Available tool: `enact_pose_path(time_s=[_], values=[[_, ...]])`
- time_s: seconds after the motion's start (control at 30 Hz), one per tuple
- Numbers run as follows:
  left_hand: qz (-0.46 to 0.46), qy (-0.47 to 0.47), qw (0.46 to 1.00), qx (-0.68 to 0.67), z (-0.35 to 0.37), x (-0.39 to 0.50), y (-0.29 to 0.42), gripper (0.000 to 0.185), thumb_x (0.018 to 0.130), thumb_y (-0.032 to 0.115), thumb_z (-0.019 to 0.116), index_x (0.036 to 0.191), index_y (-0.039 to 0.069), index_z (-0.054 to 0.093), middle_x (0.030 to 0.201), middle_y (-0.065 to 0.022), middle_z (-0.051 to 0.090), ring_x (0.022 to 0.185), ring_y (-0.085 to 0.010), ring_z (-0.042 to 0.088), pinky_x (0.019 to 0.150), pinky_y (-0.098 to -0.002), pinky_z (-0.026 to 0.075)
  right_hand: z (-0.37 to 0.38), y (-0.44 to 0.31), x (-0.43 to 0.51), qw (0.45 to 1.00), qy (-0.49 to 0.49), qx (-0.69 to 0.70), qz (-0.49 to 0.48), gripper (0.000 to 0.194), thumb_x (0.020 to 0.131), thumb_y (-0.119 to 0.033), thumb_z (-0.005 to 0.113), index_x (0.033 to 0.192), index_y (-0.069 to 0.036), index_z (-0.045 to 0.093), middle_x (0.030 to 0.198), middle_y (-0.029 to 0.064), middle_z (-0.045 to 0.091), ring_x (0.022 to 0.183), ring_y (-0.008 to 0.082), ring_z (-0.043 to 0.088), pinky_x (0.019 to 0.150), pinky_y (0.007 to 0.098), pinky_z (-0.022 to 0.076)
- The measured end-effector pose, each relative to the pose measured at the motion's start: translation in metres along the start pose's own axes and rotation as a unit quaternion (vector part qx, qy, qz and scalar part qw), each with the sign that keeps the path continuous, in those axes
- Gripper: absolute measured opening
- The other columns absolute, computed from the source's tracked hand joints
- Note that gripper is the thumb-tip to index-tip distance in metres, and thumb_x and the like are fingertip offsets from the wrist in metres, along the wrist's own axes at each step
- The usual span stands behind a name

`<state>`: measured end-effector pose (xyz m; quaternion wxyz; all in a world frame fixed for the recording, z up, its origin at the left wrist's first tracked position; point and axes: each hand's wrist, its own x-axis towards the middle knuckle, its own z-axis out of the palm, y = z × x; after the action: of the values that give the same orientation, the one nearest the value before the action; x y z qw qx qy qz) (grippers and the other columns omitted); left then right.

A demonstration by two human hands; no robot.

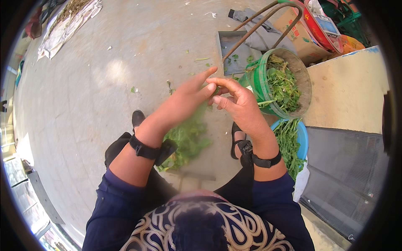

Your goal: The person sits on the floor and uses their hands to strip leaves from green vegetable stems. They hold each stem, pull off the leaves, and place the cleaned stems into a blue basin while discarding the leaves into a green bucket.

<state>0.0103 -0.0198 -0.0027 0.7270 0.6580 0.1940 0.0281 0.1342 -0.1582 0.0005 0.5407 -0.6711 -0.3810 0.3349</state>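
Note:
My left hand (190, 95), slightly blurred, reaches in from the left with its fingers stretched out. My right hand (238, 102) meets it with curved fingers, its fingertips close to my left thumb. A small bit of green (216, 91) shows among the fingertips; which hand grips it is unclear. Blurred leafy greens (190, 142) lie or hang below my left hand, between my feet, and their upper end is hidden by that hand. Right of my right hand, a green plastic bucket (262, 83) holds leaves and stems. A blue basin (302, 138) with long leafy greens is below it.
A metal dustpan (229, 40) and a bent rusty metal tube frame (248, 39) are beyond the bucket. A cardboard box (296, 37) and grey cloth (262, 37) lie nearby. A pale board (345, 91) borders the right side. Leaf scraps dot the concrete floor (103, 94).

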Motion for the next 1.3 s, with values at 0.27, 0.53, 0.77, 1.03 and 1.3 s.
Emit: enact_pose_path(time_s=[0.27, 0.53, 0.77, 1.03, 1.3], values=[[0.011, -0.043, 0.998, 0.037, -0.003, -0.001, 0.000, 0.034, 0.103, 0.031, 0.045, 0.119, 0.004, 0.056, 0.076, 0.0026, 0.051, 0.073, -0.0087, 0.046, 0.068, -0.0260, 0.042, 0.013, 0.000, 0.001, 0.956, 0.098, -0.238, -0.145, 0.011, 0.084, -0.008, 0.062, 0.094, -0.003, 0.060, 0.089, 0.0144, 0.061, 0.082, 0.0358, 0.059, 0.067, 0.0410, 0.0478], [0.034, -0.011, 0.984, 0.177, -0.009, 0.001, -0.009, 0.032, 0.102, 0.028, 0.048, 0.090, 0.000, 0.060, 0.069, -0.0043, 0.050, 0.069, -0.0125, 0.045, 0.066, -0.0292, 0.042, 0.014, -0.003, 0.000, 0.937, 0.062, -0.321, -0.126, 0.013, 0.090, -0.012, 0.058, 0.099, -0.002, 0.058, 0.088, 0.0159, 0.061, 0.080, 0.0349, 0.059, 0.068, 0.0399, 0.0478], [0.079, -0.022, 0.985, 0.153, -0.012, 0.002, -0.019, 0.027, 0.099, 0.023, 0.046, 0.090, 0.001, 0.059, 0.077, -0.0104, 0.059, 0.072, -0.0218, 0.053, 0.069, -0.0347, 0.044, 0.014, 0.000, 0.002, 0.922, 0.013, -0.350, -0.164, 0.015, 0.094, -0.015, 0.054, 0.097, 0.000, 0.058, 0.087, 0.0156, 0.060, 0.080, 0.0320, 0.059, 0.068, 0.0373, 0.0467], [0.112, 0.007, 0.981, 0.156, -0.007, 0.000, -0.011, 0.029, 0.100, 0.023, 0.043, 0.084, 0.002, 0.052, 0.072, -0.0108, 0.053, 0.069, -0.0229, 0.050, 0.067, -0.0362, 0.042, 0.017, -0.008, -0.001, 0.985, 0.018, -0.165, -0.043, 0.028, 0.098, -0.026, 0.052, 0.082, -0.003, 0.053, 0.064, 0.0038, 0.047, 0.060, 0.0169, 0.047, 0.056, 0.0280, 0.0387], [0.209, 0.084, 0.943, 0.244, 0.001, 0.003, -0.007, 0.025, 0.098, 0.022, 0.045, 0.085, 0.002, 0.051, 0.077, -0.0150, 0.053, 0.074, -0.0328, 0.052, 0.070, -0.0386, 0.042, 0.023, -0.007, -0.001, 0.953, 0.017, 0.261, 0.154, 0.030, 0.101, -0.031, 0.047, 0.082, -0.008, 0.048, 0.064, -0.0037, 0.038, 0.059, 0.0083, 0.039, 0.053, 0.0224, 0.0307]])
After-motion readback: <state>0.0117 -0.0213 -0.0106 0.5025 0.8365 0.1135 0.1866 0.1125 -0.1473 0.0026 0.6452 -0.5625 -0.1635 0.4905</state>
